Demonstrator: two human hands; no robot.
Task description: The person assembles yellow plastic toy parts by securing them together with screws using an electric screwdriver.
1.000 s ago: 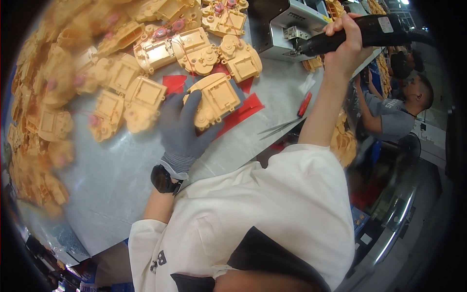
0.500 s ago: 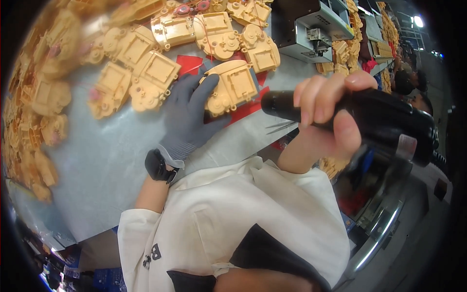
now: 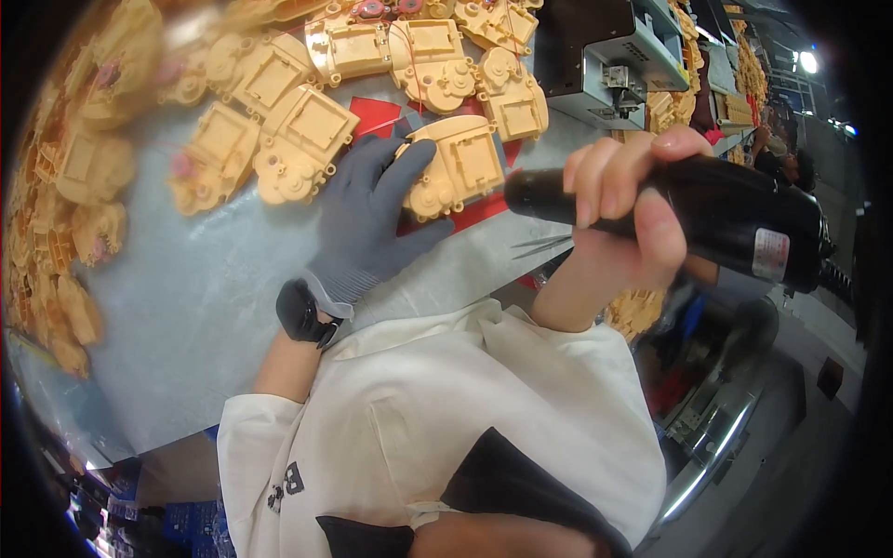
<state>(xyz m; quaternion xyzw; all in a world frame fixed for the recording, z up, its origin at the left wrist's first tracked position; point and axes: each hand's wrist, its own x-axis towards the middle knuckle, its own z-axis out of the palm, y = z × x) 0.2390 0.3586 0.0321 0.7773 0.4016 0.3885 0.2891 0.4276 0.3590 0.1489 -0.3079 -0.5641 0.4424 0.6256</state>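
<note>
My left hand (image 3: 372, 209), in a grey glove, wraps its fingers and thumb round the left end of a pale yellow plastic housing (image 3: 458, 160). This housing has a square recess and lies over a red patch (image 3: 479, 212) on the table. Bare, my right hand (image 3: 628, 200) is closed round a black electric screwdriver (image 3: 744, 209), whose nose points left toward the housing. Thin tweezers (image 3: 541, 246) stick out from below the same hand, pointing left. The screwdriver's tip appears close to the housing's right side; whether they touch I cannot tell.
Several similar yellow housings (image 3: 302, 139) lie beyond my left hand, some with red wires. More are heaped along the left edge (image 3: 70, 186). A grey metal machine (image 3: 614, 65) stands at the back right. The grey table sheet (image 3: 205, 307) spreads to the left.
The view has shifted slightly, so the housings sit a little further right in it. Both hands keep their holds, and the screwdriver is tilted a little differently.
</note>
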